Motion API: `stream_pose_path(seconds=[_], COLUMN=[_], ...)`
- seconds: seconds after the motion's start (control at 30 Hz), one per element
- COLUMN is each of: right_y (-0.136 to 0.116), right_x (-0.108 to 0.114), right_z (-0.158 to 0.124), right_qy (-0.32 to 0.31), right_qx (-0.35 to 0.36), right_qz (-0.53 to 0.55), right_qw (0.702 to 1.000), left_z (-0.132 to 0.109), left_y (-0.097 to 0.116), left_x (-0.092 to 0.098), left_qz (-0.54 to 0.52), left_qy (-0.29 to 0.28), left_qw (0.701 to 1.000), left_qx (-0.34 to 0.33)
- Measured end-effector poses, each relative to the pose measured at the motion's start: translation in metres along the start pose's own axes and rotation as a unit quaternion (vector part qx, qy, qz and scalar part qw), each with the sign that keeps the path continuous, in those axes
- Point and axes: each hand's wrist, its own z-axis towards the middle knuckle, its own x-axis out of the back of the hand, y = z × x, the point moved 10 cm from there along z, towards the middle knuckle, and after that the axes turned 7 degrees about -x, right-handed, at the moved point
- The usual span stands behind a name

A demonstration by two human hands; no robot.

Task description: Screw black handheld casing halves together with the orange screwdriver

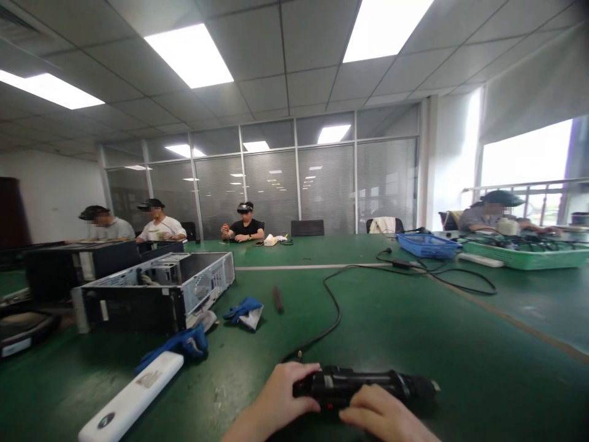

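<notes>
A black electric screwdriver lies sideways just above or on the green table, its tip pointing right. My left hand is closed round its rear end, thumb and fingers on either side. With its fingers together, my right hand grips the near side of the tool's middle. A red button shows on the body between the hands. From beside my left hand, a black cord runs back across the table.
A long white bar-shaped device, blue gloves and an open computer case stand to the left. A dark strip lies mid-table. Blue and green baskets are at the right. Several people sit around the table.
</notes>
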Motion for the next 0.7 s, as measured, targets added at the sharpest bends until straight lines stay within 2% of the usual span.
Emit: stream_pose_path(seconds=[0.1,0.13,0.17,0.23,0.3,0.37,0.47,0.53,0.6,0.7], right_y=[0.056,0.075,0.093,0.119,0.129,0.123,0.107,0.11,0.127,0.178], right_x=[0.041,0.049,0.053,0.049,0.037,0.028,0.026,0.026,0.026,0.032], right_z=[-0.014,-0.02,-0.024,-0.028,-0.03,-0.029,-0.025,-0.024,-0.027,-0.045], right_qy=[0.102,0.116,0.113,0.068,0.004,-0.038,-0.042,-0.033,-0.023,0.016], right_qx=[-0.093,-0.119,-0.141,-0.174,-0.2,-0.215,-0.226,-0.243,-0.259,-0.284], right_qz=[-0.06,-0.077,-0.085,-0.058,0.002,0.052,0.074,0.066,0.044,-0.005], right_qw=[0.989,0.983,0.98,0.981,0.98,0.975,0.97,0.967,0.965,0.959], left_z=[-0.001,-0.001,-0.002,-0.002,-0.002,-0.002,-0.003,-0.004,-0.006,-0.009], left_y=[0.003,0.004,0.004,0.003,0.001,0.0,0.001,0.003,0.005,0.006], left_x=[0.001,0.002,0.004,0.006,0.01,0.013,0.017,0.023,0.03,0.035], left_qz=[0.001,0.003,0.006,0.017,0.033,0.044,0.051,0.058,0.069,0.079], left_qy=[-0.003,0.0,0.003,0.013,0.027,0.041,0.062,0.082,0.104,0.119], left_qw=[1.0,1.0,1.0,1.0,0.999,0.998,0.997,0.995,0.992,0.99], left_qx=[-0.008,-0.01,-0.01,-0.006,0.002,0.004,0.003,0.004,0.005,0.004])
